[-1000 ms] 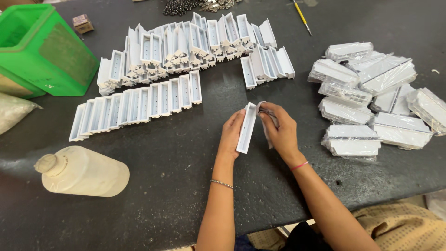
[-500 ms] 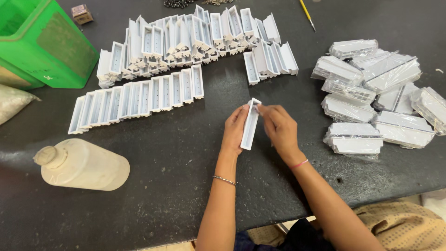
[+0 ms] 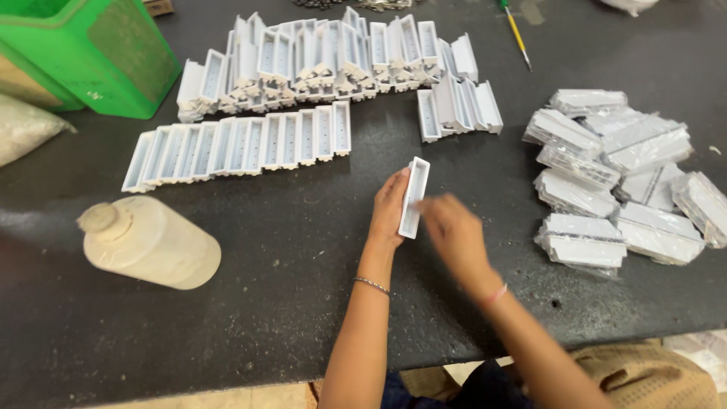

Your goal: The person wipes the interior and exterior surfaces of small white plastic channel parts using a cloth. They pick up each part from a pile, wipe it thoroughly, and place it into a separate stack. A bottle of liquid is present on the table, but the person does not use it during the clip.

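Observation:
My left hand (image 3: 391, 210) grips a long white plastic channel piece (image 3: 414, 197) by its left side, holding it upright just above the dark table. My right hand (image 3: 452, 232) is blurred just to the right of the piece, apart from it, fingers loosely spread with nothing seen in them. A row of the same white pieces (image 3: 242, 145) lies side by side to the upper left. A larger heap of them (image 3: 333, 54) is stacked behind that row.
Plastic-wrapped bundles of white parts (image 3: 617, 174) lie at the right. A cream plastic bottle (image 3: 151, 242) lies on its side at the left. A green bin (image 3: 91, 53) stands at the top left, a yellow-and-green pencil (image 3: 517, 30) at the top.
My right hand has let go of the white piece and drawn back to the right and downward. The left hand keeps holding the piece in about the same place.

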